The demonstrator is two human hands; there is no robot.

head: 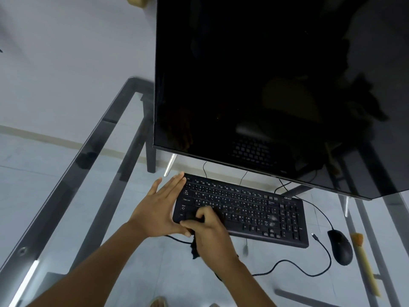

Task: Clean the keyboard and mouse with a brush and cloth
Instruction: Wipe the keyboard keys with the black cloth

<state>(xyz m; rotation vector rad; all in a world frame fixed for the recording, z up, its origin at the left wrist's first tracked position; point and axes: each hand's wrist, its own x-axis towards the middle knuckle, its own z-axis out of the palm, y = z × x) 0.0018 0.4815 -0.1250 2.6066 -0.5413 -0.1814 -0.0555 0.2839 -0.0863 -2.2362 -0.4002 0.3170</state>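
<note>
A black keyboard point(254, 209) lies on the glass desk below the monitor. My left hand point(161, 204) rests flat against the keyboard's left end, fingers spread and straight. My right hand point(210, 229) is closed on a black cloth point(195, 247) and presses it on the keyboard's lower left keys; a tail of cloth hangs below the hand. A black wired mouse point(340, 247) sits to the right of the keyboard. A brush point(363, 260) with a pale wooden handle and tan bristles lies right of the mouse, untouched.
A large dark monitor point(265, 85) stands close behind the keyboard on thin metal legs. Cables point(294, 262) loop across the glass desk point(66, 196) in front of the keyboard, with a loose plug near the mouse. The desk's left edge runs diagonally.
</note>
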